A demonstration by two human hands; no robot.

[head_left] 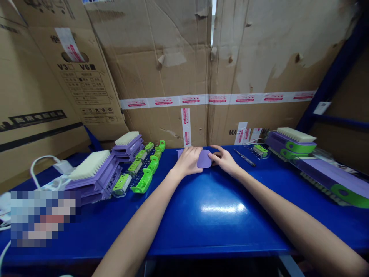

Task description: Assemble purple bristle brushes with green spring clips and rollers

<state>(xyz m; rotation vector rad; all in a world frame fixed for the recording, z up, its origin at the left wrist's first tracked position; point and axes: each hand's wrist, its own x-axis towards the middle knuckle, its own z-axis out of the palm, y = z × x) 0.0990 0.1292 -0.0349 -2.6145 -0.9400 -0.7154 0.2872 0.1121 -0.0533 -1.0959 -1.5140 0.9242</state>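
Near the back of the blue table, my left hand (pixel 188 159) is wrapped over a purple plastic piece (pixel 205 159) with a rounded end. My right hand (pixel 226 161) is at the right end of that piece, its thumb touching the edge and its fingers curled, partly behind it. The left part of the piece is hidden under my left hand. To the right of my right hand lies a thin screwdriver (pixel 245 157). Left of my left hand is a row of bright green plastic parts (pixel 143 182).
Purple housings with cream bristle pads (pixel 91 165) are stacked at left, beside several green-and-metal units (pixel 122 184). At right are purple-and-green brush assemblies (pixel 296 146) and another green unit (pixel 260 150). A white cable (pixel 34 169) lies far left. Cardboard (pixel 161 77) walls the back.
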